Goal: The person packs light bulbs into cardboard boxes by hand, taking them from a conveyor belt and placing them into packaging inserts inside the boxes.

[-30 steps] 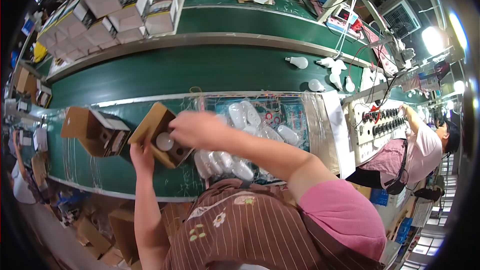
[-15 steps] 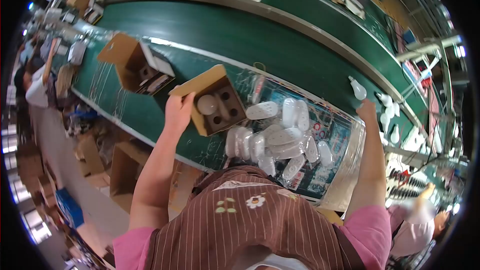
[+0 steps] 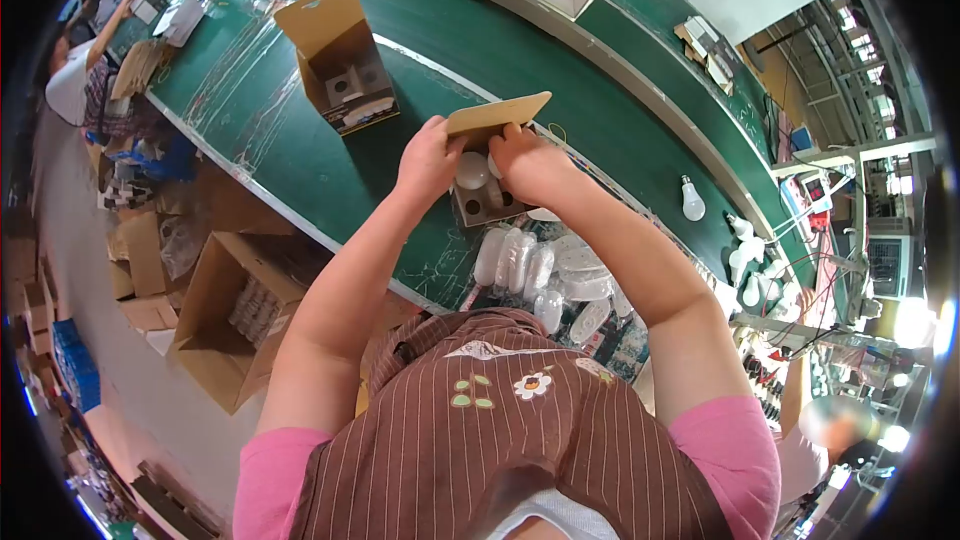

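Note:
My left hand is closed on the left side of an open cardboard box, by its raised flap. Inside the box, a round white bulb sits in an insert with round holes. My right hand reaches into the same box from the right, its fingers closed around a second white bulb, mostly hidden by the hand. White clear-wrapped packs lie in a pile just in front of the box.
Another open box with a holed insert stands at the back left. A single bulb lies on the green belt, with several bulbs at its right. A large carton is on the floor; people work at both sides.
My right hand has come from the bulbs at the far right into the box. The view has shifted, and my left hand still holds the box.

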Available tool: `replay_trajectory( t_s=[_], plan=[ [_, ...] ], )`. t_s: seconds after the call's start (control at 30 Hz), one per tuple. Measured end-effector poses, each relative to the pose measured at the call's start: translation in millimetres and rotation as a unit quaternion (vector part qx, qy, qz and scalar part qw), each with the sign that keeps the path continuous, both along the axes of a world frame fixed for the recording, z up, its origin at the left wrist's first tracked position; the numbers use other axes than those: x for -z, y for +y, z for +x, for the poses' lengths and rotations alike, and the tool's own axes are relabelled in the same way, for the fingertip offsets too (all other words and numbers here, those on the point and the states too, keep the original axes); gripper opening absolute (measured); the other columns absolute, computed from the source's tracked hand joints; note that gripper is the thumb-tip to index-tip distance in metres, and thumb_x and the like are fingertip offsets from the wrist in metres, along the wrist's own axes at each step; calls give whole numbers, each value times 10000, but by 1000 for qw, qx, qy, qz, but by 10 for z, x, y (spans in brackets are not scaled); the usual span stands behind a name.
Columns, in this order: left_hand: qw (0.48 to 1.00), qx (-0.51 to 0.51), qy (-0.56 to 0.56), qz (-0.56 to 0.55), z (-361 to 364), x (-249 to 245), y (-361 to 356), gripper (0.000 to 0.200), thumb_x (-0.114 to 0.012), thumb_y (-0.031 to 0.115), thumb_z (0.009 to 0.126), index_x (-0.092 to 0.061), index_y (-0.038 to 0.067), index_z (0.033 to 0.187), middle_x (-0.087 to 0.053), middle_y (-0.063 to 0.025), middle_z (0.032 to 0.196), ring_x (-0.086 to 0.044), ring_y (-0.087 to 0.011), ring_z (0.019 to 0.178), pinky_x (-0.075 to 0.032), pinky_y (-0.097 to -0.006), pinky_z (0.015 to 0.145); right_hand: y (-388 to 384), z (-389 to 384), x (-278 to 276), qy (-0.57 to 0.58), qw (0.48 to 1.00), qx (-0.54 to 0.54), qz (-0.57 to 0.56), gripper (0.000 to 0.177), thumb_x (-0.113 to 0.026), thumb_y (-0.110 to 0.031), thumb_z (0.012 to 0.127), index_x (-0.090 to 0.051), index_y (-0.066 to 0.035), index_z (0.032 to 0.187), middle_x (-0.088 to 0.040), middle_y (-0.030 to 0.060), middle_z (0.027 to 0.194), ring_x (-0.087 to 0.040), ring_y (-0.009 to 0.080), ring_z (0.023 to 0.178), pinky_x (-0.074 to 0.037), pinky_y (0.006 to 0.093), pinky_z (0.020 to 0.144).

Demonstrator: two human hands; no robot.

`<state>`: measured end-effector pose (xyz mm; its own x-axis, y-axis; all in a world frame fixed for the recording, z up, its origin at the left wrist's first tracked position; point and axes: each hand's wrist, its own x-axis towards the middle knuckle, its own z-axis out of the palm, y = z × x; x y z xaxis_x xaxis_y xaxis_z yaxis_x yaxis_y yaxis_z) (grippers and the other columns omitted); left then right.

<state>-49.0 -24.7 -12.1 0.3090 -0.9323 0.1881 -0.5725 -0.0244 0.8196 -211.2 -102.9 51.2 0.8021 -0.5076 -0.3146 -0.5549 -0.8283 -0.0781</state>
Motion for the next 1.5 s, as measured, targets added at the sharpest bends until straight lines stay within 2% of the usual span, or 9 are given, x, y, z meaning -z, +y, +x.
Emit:
replay_trajectory(
  t_s=[0.27, 0.4, 0.53, 0.63, 0.73, 0.8, 1.0, 1.2, 1.5],
  plan=[
    [999, 19, -11, 29, 22, -62, 37, 230, -564, 166, 932, -646, -11, 1053, -614, -194, 1035, -591, -405, 979, -481, -441, 842, 86, 18, 469, 30, 999, 3, -32, 310, -682, -126, 823, -623, -40, 1115, -594, 149, 1174, -632, 312, 1103, -554, 404, 905],
    [999, 8, -40, 2, 48, 37, -8, 162, -593, 147, 910, -638, 20, 1000, -591, -188, 969, -593, -412, 926, -486, -481, 777, 251, -224, 114, -273, 938, -109, -181, 245, -642, -111, 746, -658, -64, 986, -624, 124, 1060, -629, 301, 1011, -500, 420, 923],
    [1000, 5, -25, -5, 22, 10, -7, 139, -605, 95, 914, -594, -39, 950, -569, -210, 922, -581, -423, 879, -466, -444, 744, -478, -1278, -32, -352, 893, 184, -211, 296, -601, -60, 789, -681, -75, 1074, -680, 166, 1037, -607, 330, 1077, -472, 436, 948],
    [1000, 5, 11, 13, -15, -93, 22, 140, -602, 82, 921, -630, -36, 992, -598, -178, 933, -613, -361, 862, -477, -390, 758, -1146, -2631, 511, -116, 852, 457, -225, 566, -652, -268, 828, -539, -66, 1344, -512, 183, 1400, -475, 356, 1301, -378, 470, 1096],
    [999, -8, 35, 22, -21, -34, 6, 123, -601, 85, 936, -628, -23, 987, -579, -143, 885, -603, -288, 806, -469, -354, 743, -1631, -3878, 1365, -45, 834, 546, -73, 838, -714, -450, 795, -400, -92, 1484, -336, 264, 1538, -304, 395, 1444, -283, 471, 1174],
    [1000, -6, 10, 22, -2, -31, 0, 117, -600, 88, 940, -622, -18, 984, -563, -138, 866, -586, -282, 780, -467, -349, 732, -1658, -4172, 1749, -86, 857, 507, -40, 784, -739, -345, 791, -416, -120, 1468, -443, 249, 1442, -418, 410, 1352, -367, 481, 1113],
    [998, -24, 37, 46, -21, -44, -9, 115, -608, 91, 934, -605, -5, 999, -540, -128, 870, -558, -292, 766, -457, -344, 716, -1095, -2811, 879, -309, 772, 546, 104, 563, -737, -284, 829, -544, -90, 1321, -638, 210, 1137, -646, 305, 1035, -508, 415, 911],
    [998, -14, 53, 37, -43, -70, 19, 163, -601, 95, 930, -640, 5, 1060, -561, -139, 932, -587, -338, 828, -473, -383, 750, 143, -1083, -738, -283, 917, 233, 160, 518, -751, -361, 800, -614, -19, 1164, -677, 172, 1077, -675, 320, 953, -526, 405, 840],
    [1000, 5, 12, -6, 30, 11, 8, 220, -584, 179, 920, -628, 8, 1052, -591, -185, 968, -589, -399, 944, -479, -468, 825, 429, 106, 108, 35, 986, 103, 123, 389, -703, -351, 797, -719, 10, 942, -726, 179, 933, -709, 318, 928, -565, 416, 805]
  ],
)
